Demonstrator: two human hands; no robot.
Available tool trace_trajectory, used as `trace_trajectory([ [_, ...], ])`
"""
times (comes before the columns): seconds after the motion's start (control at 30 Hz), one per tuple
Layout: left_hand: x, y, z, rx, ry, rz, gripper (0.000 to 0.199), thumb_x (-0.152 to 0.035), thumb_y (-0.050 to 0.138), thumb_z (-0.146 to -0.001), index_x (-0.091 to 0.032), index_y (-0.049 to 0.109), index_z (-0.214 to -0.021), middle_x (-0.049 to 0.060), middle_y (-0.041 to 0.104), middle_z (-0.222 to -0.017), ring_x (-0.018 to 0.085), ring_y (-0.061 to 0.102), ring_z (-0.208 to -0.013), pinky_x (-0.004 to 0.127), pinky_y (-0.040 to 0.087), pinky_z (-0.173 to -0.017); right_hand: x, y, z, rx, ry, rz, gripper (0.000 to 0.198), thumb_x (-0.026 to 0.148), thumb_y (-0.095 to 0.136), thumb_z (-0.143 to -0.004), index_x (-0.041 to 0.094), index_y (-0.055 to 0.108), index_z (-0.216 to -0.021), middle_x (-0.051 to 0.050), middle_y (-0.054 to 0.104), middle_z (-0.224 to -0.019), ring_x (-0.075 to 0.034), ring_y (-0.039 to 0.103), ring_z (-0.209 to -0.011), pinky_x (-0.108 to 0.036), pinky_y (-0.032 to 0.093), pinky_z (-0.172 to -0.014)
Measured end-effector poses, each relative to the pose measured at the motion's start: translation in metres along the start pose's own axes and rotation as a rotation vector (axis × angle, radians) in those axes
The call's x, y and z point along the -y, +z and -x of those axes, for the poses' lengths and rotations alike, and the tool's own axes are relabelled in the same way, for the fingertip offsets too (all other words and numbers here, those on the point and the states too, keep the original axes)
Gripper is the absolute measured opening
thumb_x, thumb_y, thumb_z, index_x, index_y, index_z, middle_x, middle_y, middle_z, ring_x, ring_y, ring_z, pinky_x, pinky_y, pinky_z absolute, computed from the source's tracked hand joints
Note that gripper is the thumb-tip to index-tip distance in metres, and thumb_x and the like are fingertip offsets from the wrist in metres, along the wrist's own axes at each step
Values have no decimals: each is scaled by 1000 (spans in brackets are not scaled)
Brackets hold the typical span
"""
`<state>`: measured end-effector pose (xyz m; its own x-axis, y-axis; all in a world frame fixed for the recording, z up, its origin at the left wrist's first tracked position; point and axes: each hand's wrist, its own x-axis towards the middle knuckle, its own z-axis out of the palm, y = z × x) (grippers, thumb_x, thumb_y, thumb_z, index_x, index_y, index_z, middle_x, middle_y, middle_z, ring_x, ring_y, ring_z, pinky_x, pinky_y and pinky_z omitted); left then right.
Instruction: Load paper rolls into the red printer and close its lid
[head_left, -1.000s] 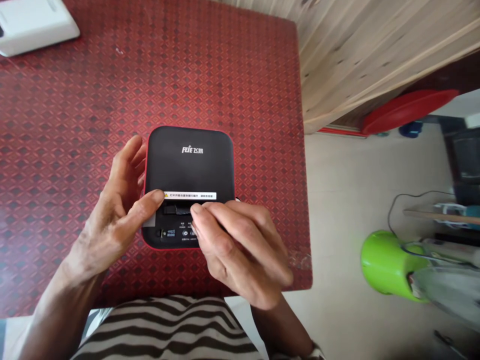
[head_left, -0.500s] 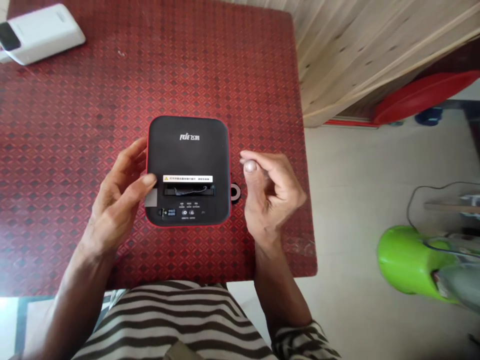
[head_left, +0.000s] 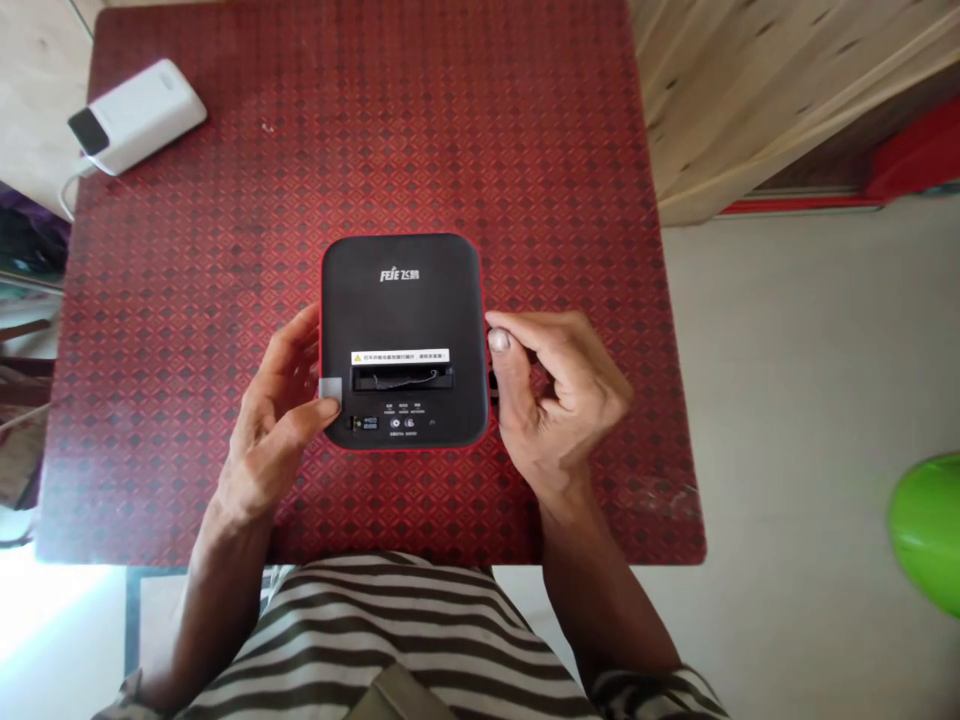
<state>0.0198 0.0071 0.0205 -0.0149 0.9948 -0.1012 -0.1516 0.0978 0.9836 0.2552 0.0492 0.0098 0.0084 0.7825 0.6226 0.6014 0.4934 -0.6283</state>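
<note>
A black receipt printer (head_left: 403, 320) with a red rim lies in front of me, its paper slot and small display toward my body. My left hand (head_left: 281, 405) grips its left side, thumb on the lower left corner by a pale tab (head_left: 330, 388), the other fingers against the side. Close by the right edge, my right hand (head_left: 559, 385) is closed, thumb and forefinger tips together and at or very near the red rim. Whatever they pinch, if anything, is hidden. A small dark part (head_left: 493, 388) shows at the right side, mostly covered by that hand.
The printer is on a red patterned table (head_left: 465, 150). A white power bank (head_left: 146, 115) with a cable lies at the far left corner. Wooden panelling (head_left: 720, 100) stands beyond the right edge, and something bright green (head_left: 930, 530) is on the floor at right.
My right hand has come in against the printer's right edge, covering most of the round dark part seen there before. My left thumb sits lower on the corner. The whole view has shifted.
</note>
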Motion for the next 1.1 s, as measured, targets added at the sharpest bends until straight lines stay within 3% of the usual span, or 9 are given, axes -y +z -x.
trace_trajectory([
  [0.27, -6, 0, 1, -23, -11, -46, 62, -31, 79, -88, -35, 66, -148, 5, 64, -155, 38, 54, -150, 53, 54, -118, 0, -2, -1, 19, -16, 31, 21, 10, 65, -102, 24, 78, -109, -4, 81, -94, -21, 77, -83, -39, 65, -75],
  [0.5, -9, 5, -6, -91, -53, -23, 59, -34, 85, -80, -36, 70, -137, 5, 69, -142, 41, 58, -144, 55, 56, -114, -1, -2, -1, 32, -37, 56, 22, 10, 65, -102, 26, 77, -112, -3, 81, -93, -21, 77, -82, -39, 66, -74],
  [0.63, -10, 10, -6, -104, -77, 2, 58, -24, 77, -81, -34, 69, -138, 4, 70, -141, 36, 60, -141, 53, 56, -114, 0, -3, -1, 58, -20, 66, 24, 9, 65, -102, 28, 76, -112, -4, 81, -94, -22, 77, -83, -39, 65, -75],
  [0.87, -11, 15, -4, -139, -59, -7, 59, -15, 70, -79, -33, 70, -135, 1, 71, -141, 31, 64, -135, 46, 57, -111, 0, -2, -2, -40, -55, 76, 21, 9, 66, -100, 24, 78, -109, -4, 80, -92, -20, 76, -79, -37, 64, -72],
  [1.1, -10, 12, -5, -98, -38, -4, 58, -17, 69, -82, -30, 70, -138, 3, 72, -145, 32, 63, -138, 46, 58, -109, 4, -7, -5, -106, -82, 61, 22, 7, 68, -99, 23, 79, -109, -4, 80, -92, -18, 75, -80, -34, 63, -73],
])
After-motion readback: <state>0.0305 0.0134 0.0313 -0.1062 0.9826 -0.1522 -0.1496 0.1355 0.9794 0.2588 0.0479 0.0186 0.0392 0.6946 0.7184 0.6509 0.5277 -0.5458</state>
